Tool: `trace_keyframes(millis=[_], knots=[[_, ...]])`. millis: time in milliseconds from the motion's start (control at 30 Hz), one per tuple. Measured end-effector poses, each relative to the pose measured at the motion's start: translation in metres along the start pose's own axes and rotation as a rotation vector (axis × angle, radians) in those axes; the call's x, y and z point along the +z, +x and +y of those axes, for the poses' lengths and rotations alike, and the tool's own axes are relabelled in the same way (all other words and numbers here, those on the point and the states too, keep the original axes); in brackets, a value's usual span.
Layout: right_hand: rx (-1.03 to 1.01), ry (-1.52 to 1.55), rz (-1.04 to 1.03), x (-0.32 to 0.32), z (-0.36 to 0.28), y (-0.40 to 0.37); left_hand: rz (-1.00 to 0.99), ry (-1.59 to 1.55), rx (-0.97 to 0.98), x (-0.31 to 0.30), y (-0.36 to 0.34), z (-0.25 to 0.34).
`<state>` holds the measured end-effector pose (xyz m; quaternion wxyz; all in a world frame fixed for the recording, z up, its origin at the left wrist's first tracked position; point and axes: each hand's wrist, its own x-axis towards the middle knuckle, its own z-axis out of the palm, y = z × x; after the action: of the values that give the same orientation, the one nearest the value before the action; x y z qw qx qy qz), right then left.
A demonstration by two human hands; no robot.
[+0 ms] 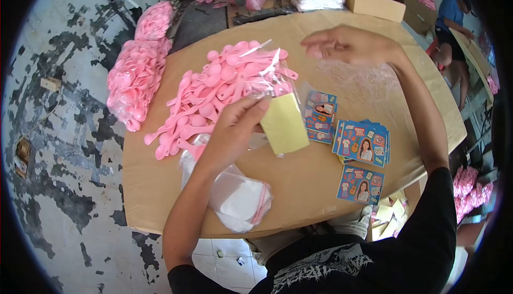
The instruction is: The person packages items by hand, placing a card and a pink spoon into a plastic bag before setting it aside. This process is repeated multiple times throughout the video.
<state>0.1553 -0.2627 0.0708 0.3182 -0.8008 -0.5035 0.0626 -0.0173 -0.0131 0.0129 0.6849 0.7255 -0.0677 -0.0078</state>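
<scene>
My left hand (pixel 238 125) is closed on the upper edge of a clear plastic bag (pixel 271 72). A plain yellow card (pixel 287 125) shows in the bag, and something pink is seen through the film above it. Behind the bag spreads a heap of pink plastic spoons (pixel 214 83). My right hand (pixel 350 45) is raised over the far right of the table, slightly blurred, its fingers stretched out with nothing visible in them. Below it lie thin clear plastic strips (pixel 363 80). Blue printed cards (pixel 363 141) are stacked at the right, with a few loose ones beside them.
A pack of white plastic bags (pixel 240 200) lies at the near edge of the brown-covered table (pixel 304 187). Bulging bags of pink spoons (pixel 140 75) stand left. A cardboard box (pixel 374 2) is at the back. A person (pixel 454 26) sits at another table, far right.
</scene>
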Motion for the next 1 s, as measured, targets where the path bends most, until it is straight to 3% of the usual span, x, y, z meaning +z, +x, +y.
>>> trace_keyframes(millis=[33,133,233,267,467,567,733,933,1000], knots=[[0.11,0.34,-0.076,0.007,-0.026,0.002,-0.027,-0.005,-0.006,-0.001,-0.001,0.002],[0.079,0.354,-0.224,0.033,-0.064,0.001,-0.156,-0.005,-0.043,-0.005,-0.001,0.005],[0.066,0.28,-0.112,0.053,-0.059,0.007,0.009,-0.049,-0.046,0.002,-0.002,0.006],[0.144,0.361,-0.065,0.057,-0.062,0.007,0.061,-0.09,-0.009,0.005,0.001,0.006],[0.088,0.605,0.127,0.081,-0.05,0.004,0.058,-0.057,0.065,-0.002,0.004,0.001],[0.132,0.545,-0.038,0.076,-0.045,0.005,0.054,-0.121,0.069,0.0,0.003,-0.003],[0.112,0.658,0.073,0.075,-0.046,-0.002,0.014,-0.364,-0.008,-0.001,0.003,-0.002],[0.167,0.63,0.024,0.077,-0.049,-0.007,0.124,-0.018,0.096,0.003,0.004,-0.004],[0.145,0.609,0.013,0.077,-0.048,-0.007,0.19,-0.101,0.101,0.003,0.004,0.0]])
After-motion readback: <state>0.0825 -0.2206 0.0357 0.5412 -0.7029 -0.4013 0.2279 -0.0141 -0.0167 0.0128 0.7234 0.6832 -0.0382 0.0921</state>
